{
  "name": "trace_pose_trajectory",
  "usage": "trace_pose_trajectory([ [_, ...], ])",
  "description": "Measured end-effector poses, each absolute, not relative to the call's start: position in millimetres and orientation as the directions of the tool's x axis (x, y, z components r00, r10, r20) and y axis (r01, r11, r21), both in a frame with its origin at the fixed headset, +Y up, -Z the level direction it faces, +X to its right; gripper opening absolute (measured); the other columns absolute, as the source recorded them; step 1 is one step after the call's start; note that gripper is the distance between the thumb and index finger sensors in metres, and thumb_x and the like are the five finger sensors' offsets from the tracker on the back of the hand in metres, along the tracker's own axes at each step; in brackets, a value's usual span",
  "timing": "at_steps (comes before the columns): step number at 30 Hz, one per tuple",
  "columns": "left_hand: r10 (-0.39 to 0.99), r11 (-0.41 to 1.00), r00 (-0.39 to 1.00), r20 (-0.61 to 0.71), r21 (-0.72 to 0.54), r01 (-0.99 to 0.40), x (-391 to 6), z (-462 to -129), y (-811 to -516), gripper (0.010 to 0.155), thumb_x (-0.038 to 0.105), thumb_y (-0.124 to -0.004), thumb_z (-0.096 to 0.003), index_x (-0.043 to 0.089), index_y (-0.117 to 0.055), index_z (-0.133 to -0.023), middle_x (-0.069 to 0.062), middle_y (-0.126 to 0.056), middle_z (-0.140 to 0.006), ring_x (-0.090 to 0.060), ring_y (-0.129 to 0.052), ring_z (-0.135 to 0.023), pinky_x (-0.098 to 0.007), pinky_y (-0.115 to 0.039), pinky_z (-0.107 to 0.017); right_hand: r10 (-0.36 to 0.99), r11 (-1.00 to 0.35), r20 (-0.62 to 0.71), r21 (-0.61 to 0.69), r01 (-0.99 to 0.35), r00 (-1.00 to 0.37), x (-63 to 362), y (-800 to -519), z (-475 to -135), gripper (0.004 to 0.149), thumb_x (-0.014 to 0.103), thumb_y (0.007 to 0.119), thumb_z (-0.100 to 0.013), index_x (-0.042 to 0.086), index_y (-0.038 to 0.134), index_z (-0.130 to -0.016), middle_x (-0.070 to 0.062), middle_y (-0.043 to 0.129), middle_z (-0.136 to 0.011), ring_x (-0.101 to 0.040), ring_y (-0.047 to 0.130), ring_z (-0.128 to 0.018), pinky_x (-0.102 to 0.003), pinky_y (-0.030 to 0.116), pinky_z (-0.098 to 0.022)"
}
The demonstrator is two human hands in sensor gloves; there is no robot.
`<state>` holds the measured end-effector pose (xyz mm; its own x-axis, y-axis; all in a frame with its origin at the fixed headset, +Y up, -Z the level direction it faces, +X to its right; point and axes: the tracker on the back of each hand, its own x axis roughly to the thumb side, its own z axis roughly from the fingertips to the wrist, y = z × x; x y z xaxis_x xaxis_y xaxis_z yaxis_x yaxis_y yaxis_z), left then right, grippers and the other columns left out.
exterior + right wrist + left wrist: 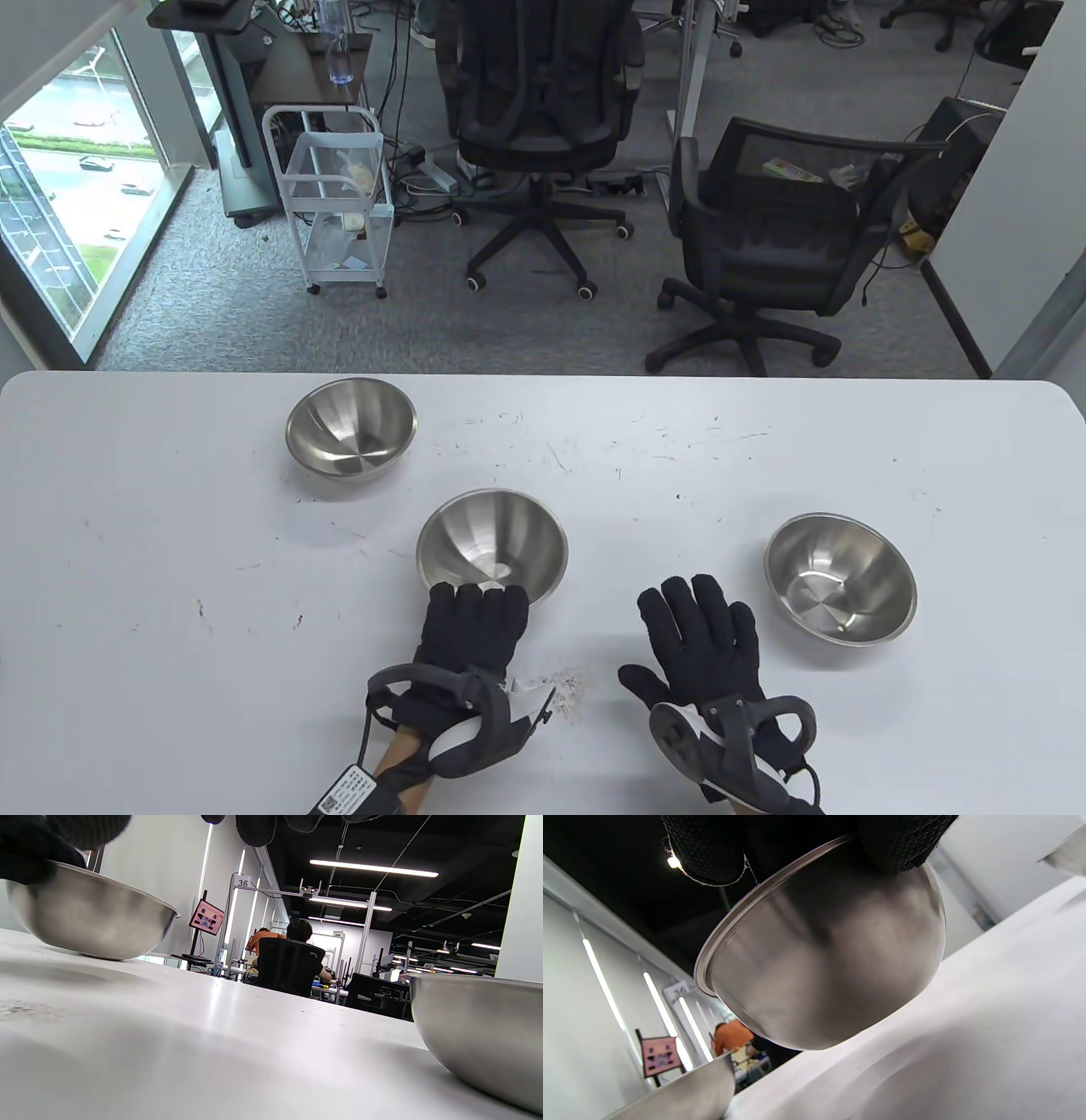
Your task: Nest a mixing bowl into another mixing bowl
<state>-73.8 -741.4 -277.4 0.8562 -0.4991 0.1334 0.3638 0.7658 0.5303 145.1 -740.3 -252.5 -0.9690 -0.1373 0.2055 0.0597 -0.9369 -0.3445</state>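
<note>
Three steel mixing bowls stand on the white table [170,594]. My left hand [472,624] grips the near rim of the middle bowl [490,548]; the left wrist view shows that bowl [823,971] with my fingers [706,853] over its rim, tilted, its base touching the table. A second bowl [350,426] sits at the back left, its rim at the bottom of the left wrist view [683,1092]. A third bowl [840,579] sits at the right. My right hand [700,632] lies flat and open on the table, left of the third bowl [479,1027], holding nothing.
The table's far edge [543,376] faces an office floor with two black chairs [543,110] and a white cart [335,204]. Crumbs or grit [567,683] lie on the table between my hands.
</note>
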Motion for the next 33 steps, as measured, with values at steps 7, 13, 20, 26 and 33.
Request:
trace_pose_trajectory([
  [7, -0.512, 0.761, 0.833, 0.208, 0.56, 0.327, -44.7, -271.5, -744.5, 0.041, 0.042, -0.075, -0.0539, 0.049, -0.081, -0.094, 0.012, -0.108, -0.083, -0.007, -0.108, -0.077, -0.048, -0.08, -0.068, -0.13, -0.938, 0.195, -0.342, 0.057, -0.972, 147.5, -739.0, -253.2, 0.084, 0.065, 0.072, -0.042, 0.027, 0.051, -0.113, -0.007, 0.062, -0.12, -0.041, 0.056, -0.111, -0.064, 0.053, -0.073],
  [13, -0.528, 0.758, 0.817, 0.231, 0.562, 0.331, -37.2, -271.2, -750.1, 0.041, 0.043, -0.075, -0.0538, 0.049, -0.081, -0.093, 0.012, -0.109, -0.083, -0.007, -0.108, -0.077, -0.047, -0.08, -0.069, -0.126, -0.939, 0.191, -0.338, 0.055, -0.973, 148.7, -738.0, -253.8, 0.083, 0.065, 0.072, -0.042, 0.027, 0.051, -0.113, -0.007, 0.062, -0.12, -0.041, 0.056, -0.111, -0.064, 0.053, -0.073],
  [20, -0.547, 0.764, 0.799, 0.249, 0.539, 0.354, -36.1, -274.2, -760.4, 0.04, 0.043, -0.075, -0.0534, 0.05, -0.081, -0.093, 0.011, -0.109, -0.082, -0.007, -0.108, -0.077, -0.047, -0.08, -0.069, -0.128, -0.939, 0.189, -0.339, 0.058, -0.974, 148.9, -737.0, -253.8, 0.084, 0.065, 0.072, -0.042, 0.027, 0.051, -0.113, -0.007, 0.062, -0.12, -0.041, 0.056, -0.111, -0.064, 0.053, -0.073],
  [26, -0.56, 0.763, 0.788, 0.256, 0.53, 0.37, -35.8, -272.8, -763.7, 0.042, 0.044, -0.074, -0.0528, 0.051, -0.079, -0.093, 0.033, -0.104, -0.084, -0.007, -0.106, -0.08, -0.048, -0.079, -0.069, -0.131, -0.94, 0.188, -0.335, 0.061, -0.973, 149.0, -736.8, -254.1, 0.084, 0.065, 0.072, -0.042, 0.027, 0.051, -0.113, -0.007, 0.062, -0.12, -0.041, 0.056, -0.111, -0.064, 0.053, -0.073],
  [33, -0.558, 0.772, 0.788, 0.262, 0.513, 0.375, -36.6, -273.8, -765.0, 0.045, 0.047, -0.073, -0.0522, 0.05, -0.076, -0.097, 0.031, -0.102, -0.09, -0.009, -0.103, -0.086, -0.049, -0.077, -0.071, -0.127, -0.942, 0.186, -0.33, 0.06, -0.974, 149.2, -736.4, -254.4, 0.084, 0.065, 0.072, -0.042, 0.027, 0.051, -0.113, -0.007, 0.062, -0.119, -0.041, 0.056, -0.111, -0.064, 0.053, -0.073],
])
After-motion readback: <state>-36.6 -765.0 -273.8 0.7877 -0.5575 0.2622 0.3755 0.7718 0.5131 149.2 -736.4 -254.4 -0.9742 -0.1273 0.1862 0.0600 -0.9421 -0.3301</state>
